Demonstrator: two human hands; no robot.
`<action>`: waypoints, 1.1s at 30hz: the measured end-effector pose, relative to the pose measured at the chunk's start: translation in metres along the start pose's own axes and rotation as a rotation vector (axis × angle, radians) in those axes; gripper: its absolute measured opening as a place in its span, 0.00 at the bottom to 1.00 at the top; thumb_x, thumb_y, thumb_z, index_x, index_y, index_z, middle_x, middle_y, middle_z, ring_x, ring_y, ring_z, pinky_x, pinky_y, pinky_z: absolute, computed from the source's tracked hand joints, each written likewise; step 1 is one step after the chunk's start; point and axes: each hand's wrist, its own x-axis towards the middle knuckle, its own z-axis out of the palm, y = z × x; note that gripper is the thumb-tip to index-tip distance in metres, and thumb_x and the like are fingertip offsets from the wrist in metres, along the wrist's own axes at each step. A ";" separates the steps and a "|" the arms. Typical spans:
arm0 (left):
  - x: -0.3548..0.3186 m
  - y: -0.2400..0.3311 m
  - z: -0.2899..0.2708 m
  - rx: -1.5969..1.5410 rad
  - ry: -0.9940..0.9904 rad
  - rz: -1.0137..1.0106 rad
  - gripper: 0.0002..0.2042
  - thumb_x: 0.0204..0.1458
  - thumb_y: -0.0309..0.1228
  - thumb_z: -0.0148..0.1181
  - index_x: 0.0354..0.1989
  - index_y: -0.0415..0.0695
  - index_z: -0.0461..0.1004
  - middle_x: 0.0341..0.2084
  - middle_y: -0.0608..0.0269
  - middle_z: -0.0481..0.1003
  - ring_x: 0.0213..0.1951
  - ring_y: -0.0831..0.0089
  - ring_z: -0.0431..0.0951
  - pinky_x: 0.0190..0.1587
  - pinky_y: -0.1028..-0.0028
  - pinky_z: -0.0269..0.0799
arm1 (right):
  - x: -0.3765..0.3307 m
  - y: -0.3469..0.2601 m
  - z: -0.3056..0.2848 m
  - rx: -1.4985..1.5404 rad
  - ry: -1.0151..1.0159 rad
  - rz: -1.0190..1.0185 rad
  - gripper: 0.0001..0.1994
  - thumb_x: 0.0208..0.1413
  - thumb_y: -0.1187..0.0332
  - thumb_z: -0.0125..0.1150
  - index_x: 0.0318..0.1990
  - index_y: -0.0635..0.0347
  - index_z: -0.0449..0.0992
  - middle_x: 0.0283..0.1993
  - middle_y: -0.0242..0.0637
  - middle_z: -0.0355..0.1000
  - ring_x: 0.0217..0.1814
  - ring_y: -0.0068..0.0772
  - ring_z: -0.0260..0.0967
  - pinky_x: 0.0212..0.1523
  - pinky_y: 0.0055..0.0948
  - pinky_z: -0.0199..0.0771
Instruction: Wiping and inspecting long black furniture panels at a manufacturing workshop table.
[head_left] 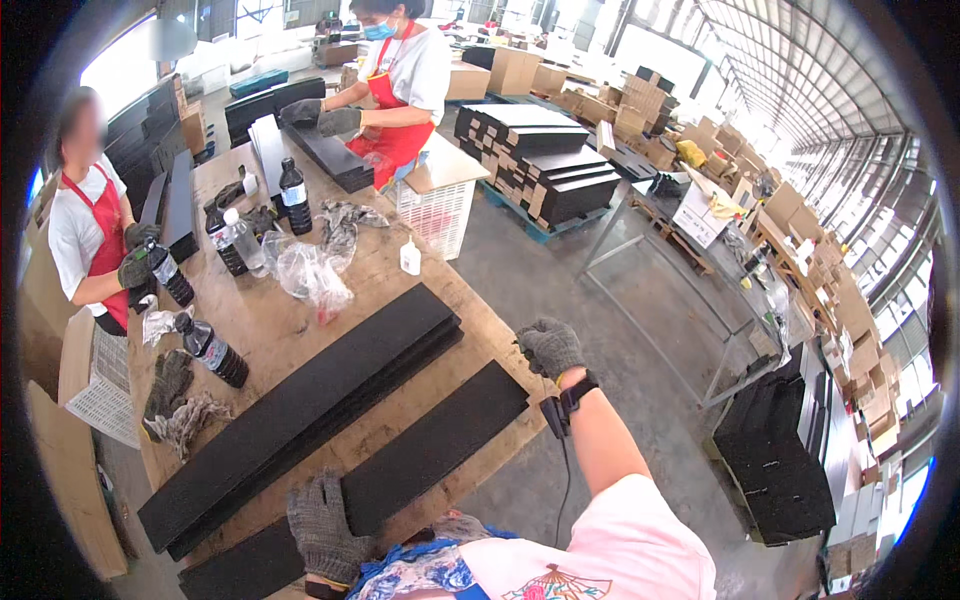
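The likeliest trouble, as a judgement, was the near black board (435, 445) skidding or swinging on the worktop (488, 335), since only the left hand (325, 525) bore on it and its far right end reached close to the worktop's edge; an uneven push there could tip it off toward the floor. A shove the other way might knock it into the stack of black boards (300, 415) just beside it, scuffing both or nudging the stack toward the dark bottle (212, 350) beyond. The cable (568, 480) hanging below the right wrist could also snag on the board's corner if that arm swept across. The near board lay flat and slanting on the worktop, directly beneath the left fingers, which stretched across it close together, toward the lower left part of its length; whether they pinched its edge could not be told. The right hand (550, 348) hung just past the board's upper right end, apart from it, its gloved fingers curled in narrowly, and whether they held anything small could not be told either
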 end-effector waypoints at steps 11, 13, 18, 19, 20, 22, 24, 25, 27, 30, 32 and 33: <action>-0.004 0.001 0.014 0.002 0.038 -0.039 0.54 0.22 0.44 0.76 0.66 0.42 0.60 0.61 0.45 0.64 0.65 0.47 0.61 0.70 0.50 0.48 | -0.039 0.010 0.000 -0.397 -0.175 -0.081 0.14 0.50 0.57 0.65 0.36 0.58 0.81 0.26 0.41 0.77 0.24 0.34 0.77 0.28 0.36 0.77; -0.003 0.004 0.011 -0.055 0.032 -0.041 0.53 0.22 0.44 0.75 0.65 0.42 0.62 0.60 0.44 0.65 0.64 0.46 0.62 0.70 0.49 0.50 | -0.065 0.039 -0.021 -0.297 -0.135 -0.085 0.13 0.52 0.57 0.65 0.36 0.58 0.81 0.25 0.38 0.76 0.22 0.31 0.76 0.25 0.33 0.76; -0.004 0.007 0.001 -0.073 0.011 0.005 0.53 0.21 0.45 0.76 0.65 0.42 0.62 0.59 0.44 0.65 0.63 0.45 0.63 0.69 0.48 0.52 | -0.099 0.046 -0.042 0.303 -0.027 0.100 0.10 0.53 0.63 0.65 0.37 0.58 0.82 0.25 0.30 0.75 0.21 0.21 0.71 0.21 0.26 0.72; -0.005 0.008 -0.001 -0.100 -0.008 0.015 0.54 0.21 0.44 0.76 0.66 0.42 0.62 0.59 0.44 0.65 0.63 0.45 0.63 0.69 0.47 0.52 | -0.096 0.038 -0.042 0.291 -0.026 0.073 0.09 0.52 0.64 0.65 0.37 0.58 0.81 0.25 0.30 0.74 0.21 0.22 0.70 0.22 0.26 0.72; -0.007 0.007 0.001 -0.087 -0.011 0.020 0.54 0.21 0.44 0.76 0.66 0.42 0.62 0.59 0.44 0.65 0.63 0.45 0.63 0.69 0.47 0.52 | -0.094 0.029 -0.040 0.281 -0.023 0.050 0.09 0.52 0.65 0.66 0.37 0.58 0.81 0.26 0.31 0.74 0.21 0.22 0.70 0.22 0.27 0.72; -0.015 0.005 0.011 0.027 0.151 0.139 0.52 0.21 0.46 0.73 0.63 0.36 0.64 0.58 0.38 0.67 0.60 0.41 0.66 0.65 0.47 0.55 | -0.080 0.014 -0.033 0.261 -0.054 0.029 0.09 0.52 0.65 0.66 0.37 0.58 0.81 0.25 0.31 0.74 0.21 0.22 0.70 0.22 0.27 0.71; -0.018 0.004 0.018 0.019 0.151 0.137 0.52 0.23 0.46 0.72 0.64 0.36 0.63 0.59 0.39 0.66 0.61 0.42 0.65 0.67 0.48 0.54 | -0.064 0.008 -0.027 0.234 -0.083 0.007 0.09 0.51 0.65 0.65 0.38 0.58 0.82 0.25 0.31 0.74 0.21 0.23 0.70 0.22 0.27 0.71; -0.018 0.004 0.020 -0.001 0.154 0.135 0.51 0.25 0.47 0.72 0.65 0.37 0.63 0.61 0.40 0.65 0.63 0.42 0.64 0.68 0.48 0.52 | -0.053 0.011 -0.024 0.216 -0.124 -0.010 0.09 0.52 0.64 0.65 0.38 0.58 0.82 0.25 0.31 0.75 0.21 0.23 0.71 0.22 0.28 0.72; -0.018 0.005 0.019 0.015 0.140 0.136 0.51 0.26 0.48 0.71 0.65 0.38 0.63 0.62 0.40 0.65 0.63 0.42 0.63 0.68 0.48 0.52 | -0.040 0.014 -0.013 0.143 -0.221 0.002 0.10 0.52 0.62 0.64 0.37 0.58 0.82 0.25 0.34 0.76 0.22 0.25 0.73 0.24 0.30 0.73; -0.019 0.005 0.022 0.045 0.127 0.121 0.51 0.28 0.48 0.71 0.66 0.38 0.62 0.62 0.41 0.65 0.64 0.43 0.63 0.68 0.49 0.52 | -0.034 0.029 -0.010 0.128 -0.252 0.002 0.10 0.51 0.63 0.65 0.37 0.59 0.82 0.25 0.36 0.76 0.22 0.26 0.74 0.25 0.31 0.73; -0.018 0.004 0.022 0.063 0.125 0.107 0.51 0.28 0.48 0.71 0.66 0.38 0.62 0.62 0.40 0.65 0.64 0.43 0.63 0.67 0.49 0.53 | -0.051 0.037 -0.022 -0.265 -0.197 -0.152 0.10 0.50 0.63 0.65 0.36 0.58 0.82 0.24 0.37 0.75 0.21 0.26 0.74 0.25 0.31 0.74; -0.019 0.003 0.021 0.069 0.117 0.087 0.51 0.28 0.49 0.71 0.66 0.38 0.61 0.62 0.41 0.65 0.63 0.42 0.63 0.67 0.49 0.53 | -0.066 0.033 -0.028 -0.098 -0.239 -0.044 0.06 0.48 0.69 0.67 0.32 0.59 0.80 0.24 0.30 0.74 0.20 0.21 0.69 0.22 0.26 0.71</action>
